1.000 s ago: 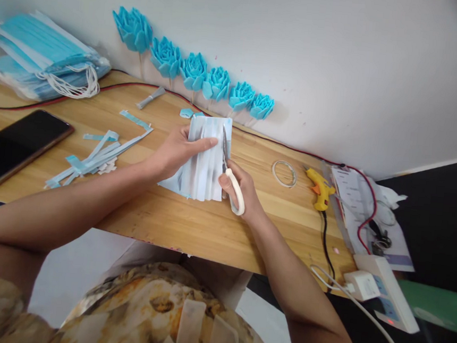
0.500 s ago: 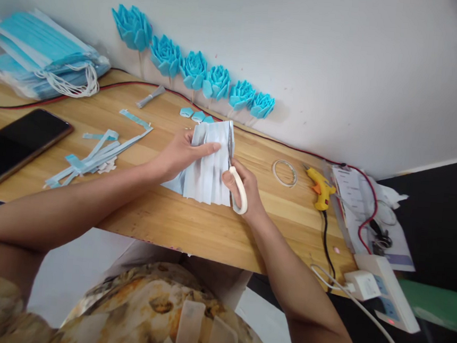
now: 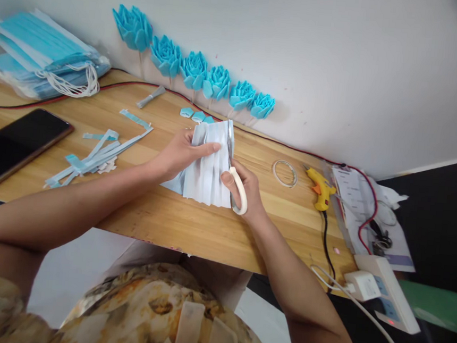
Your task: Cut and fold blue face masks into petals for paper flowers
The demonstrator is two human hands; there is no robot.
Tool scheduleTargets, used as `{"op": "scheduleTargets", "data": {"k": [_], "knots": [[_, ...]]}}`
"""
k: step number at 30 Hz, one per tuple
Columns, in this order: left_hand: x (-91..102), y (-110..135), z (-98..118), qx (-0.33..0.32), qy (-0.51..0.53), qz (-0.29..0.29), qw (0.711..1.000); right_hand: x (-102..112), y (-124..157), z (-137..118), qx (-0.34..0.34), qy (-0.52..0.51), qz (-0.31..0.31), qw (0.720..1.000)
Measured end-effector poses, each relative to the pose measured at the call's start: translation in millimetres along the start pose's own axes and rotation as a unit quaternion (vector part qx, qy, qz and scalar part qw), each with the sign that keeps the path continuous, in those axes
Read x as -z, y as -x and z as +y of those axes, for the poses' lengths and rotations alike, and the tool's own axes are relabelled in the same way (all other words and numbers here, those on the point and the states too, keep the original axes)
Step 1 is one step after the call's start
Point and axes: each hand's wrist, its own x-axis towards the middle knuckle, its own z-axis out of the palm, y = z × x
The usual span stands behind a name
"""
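A pleated pale-blue face mask point(image 3: 208, 178) is held up over the table by my left hand point(image 3: 188, 154), its thumb pressed flat on the front and the fingers behind. My right hand point(image 3: 249, 189) grips scissors with white handles point(image 3: 241, 194). Their blades lie along the mask's right edge, pointing away from me. Beneath the mask, more light-blue material point(image 3: 173, 184) shows at the lower left. Just beyond the mask lie small blue cut pieces point(image 3: 198, 116). Cut strips point(image 3: 93, 159) are piled to the left of my left hand.
Several blue flowers on sticks point(image 3: 218, 82) lean against the wall. Stacked masks point(image 3: 43, 43) and a phone point(image 3: 18, 145) are at left. At right are a wire coil point(image 3: 285, 174), a yellow glue gun point(image 3: 320, 187) and a power strip point(image 3: 391, 298). A red-black cable point(image 3: 279, 140) runs along the back.
The scissor blades have shifted slightly against the mask's right edge. Both hands keep nearly the same place, and the rest of the table looks unchanged.
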Motion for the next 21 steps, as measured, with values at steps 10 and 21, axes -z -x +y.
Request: {"op": "scheduleTargets", "data": {"k": [10,21], "knots": [[-0.2,0.2,0.5,0.005,0.007,-0.002,1.000,-0.9,-0.4,3.1,-0.010,-0.003,0.004,1.000],[-0.8,0.9,1.5,0.006,0.013,-0.002,1.000,-0.3,-0.4,0.4,-0.003,0.010,0.009,1.000]]}}
